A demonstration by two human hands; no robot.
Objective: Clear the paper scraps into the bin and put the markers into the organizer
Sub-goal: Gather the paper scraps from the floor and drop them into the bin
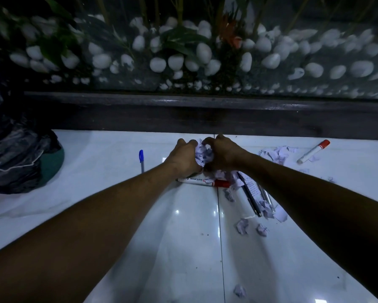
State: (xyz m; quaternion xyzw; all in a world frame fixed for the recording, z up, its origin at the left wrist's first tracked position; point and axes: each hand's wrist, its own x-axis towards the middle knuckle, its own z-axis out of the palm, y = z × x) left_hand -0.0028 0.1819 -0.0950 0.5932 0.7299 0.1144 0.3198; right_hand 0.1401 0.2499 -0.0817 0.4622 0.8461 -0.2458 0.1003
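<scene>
At frame centre, a wad of paper scraps (202, 154) is clenched between the left hand (183, 157) and right hand (222, 155) — apparently compacted for the bin (19, 154), at left — while markers (203, 181) lie just below.

Mid-frame, your left hand (183, 157) and right hand (222, 153) squeeze a paper wad (203, 154) together; a red-capped whiteboard marker (203, 181) lies just below.

Two whiteboard markers: one (203, 182) at centre, one (313, 151) at two o'clock. One blue-capped pen (141, 160) at ten o'clock, one black pen (249, 195), perhaps a clear pen (266, 199) beside it. Three stray paper scraps (242, 226) (261, 229) (239, 290) toward five o'clock.
</scene>
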